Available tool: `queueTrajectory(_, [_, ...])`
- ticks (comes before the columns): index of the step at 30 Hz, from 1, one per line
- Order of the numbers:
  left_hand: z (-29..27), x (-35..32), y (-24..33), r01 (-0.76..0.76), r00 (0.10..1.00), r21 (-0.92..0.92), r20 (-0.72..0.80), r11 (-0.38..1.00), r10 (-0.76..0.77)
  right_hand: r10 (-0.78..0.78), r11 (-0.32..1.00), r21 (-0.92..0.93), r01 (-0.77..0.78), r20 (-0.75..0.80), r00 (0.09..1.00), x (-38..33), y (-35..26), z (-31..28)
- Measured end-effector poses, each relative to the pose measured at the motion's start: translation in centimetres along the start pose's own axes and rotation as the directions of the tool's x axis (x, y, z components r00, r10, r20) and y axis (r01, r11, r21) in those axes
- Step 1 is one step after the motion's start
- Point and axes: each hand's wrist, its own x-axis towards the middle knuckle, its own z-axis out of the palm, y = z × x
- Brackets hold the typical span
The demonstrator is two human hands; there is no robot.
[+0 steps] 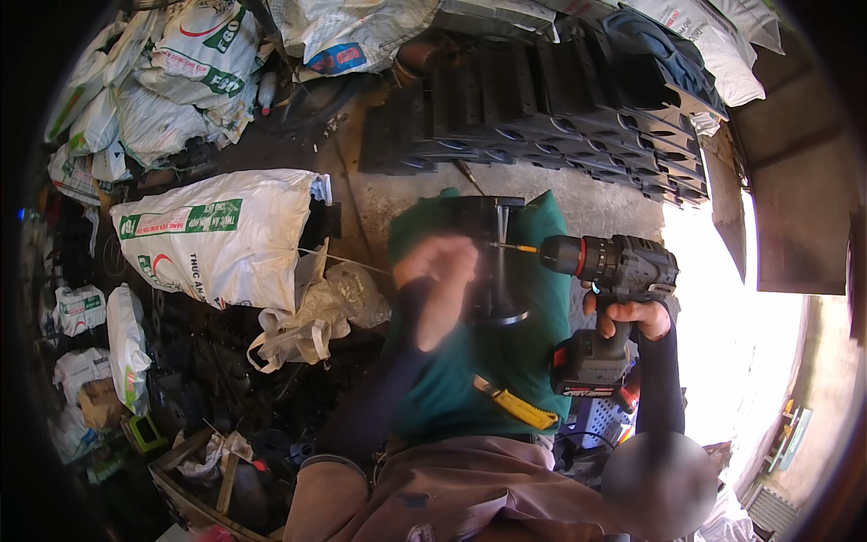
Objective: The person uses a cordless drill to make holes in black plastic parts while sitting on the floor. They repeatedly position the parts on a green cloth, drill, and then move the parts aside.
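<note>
My right hand (639, 316) is wrapped round the grip of a black cordless drill (623, 262). The drill points left, and its thin bit with a yellow-orange collar (519, 247) reaches the right side of a glossy black part (498, 294). That part lies on a green cloth-covered pad (433, 388) in front of me. At its left edge is my left hand (441, 271), smeared by motion; its fingers look bent, but whether they grip the part cannot be made out. A yellow utility knife (515, 404) lies on the pad nearer to me.
Stacked black parts (533, 108) stand at the far side. A white printed sack (217, 239) and a clear plastic bag (330, 307) lie left of the pad. More sacks (194, 77) are heaped far left. A box of scraps (217, 479) sits near left, a blue-violet basket (598, 423) near right.
</note>
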Motion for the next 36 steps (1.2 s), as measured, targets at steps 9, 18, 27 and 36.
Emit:
queueTrajectory(9, [1.2,-0.9,-1.1,-0.142,0.984,0.061,-0.101,0.988,0.148,0.009,1.0,0.005,-0.008,-0.028,1.0,-0.1,0.5,-0.2])
queueTrajectory(18, [1.2,-1.2,-2.0,-0.229,0.971,-0.023,-0.082,0.973,0.226,0.028,1.0,-0.006,-0.028,-0.032,0.999,0.0,0.8,-0.8])
queueTrajectory(27, [0.2,-1.4,-2.2,-0.327,0.945,0.116,0.028,0.938,0.326,0.027,0.998,0.058,-0.029,0.034,0.999,0.3,0.9,-1.1])
queueTrajectory(36, [-2.4,1.4,-1.0,-0.439,0.887,0.225,0.263,0.87,0.38,0.04,0.999,0.002,-0.041,0.069,0.997,1.1,0.1,-1.2])
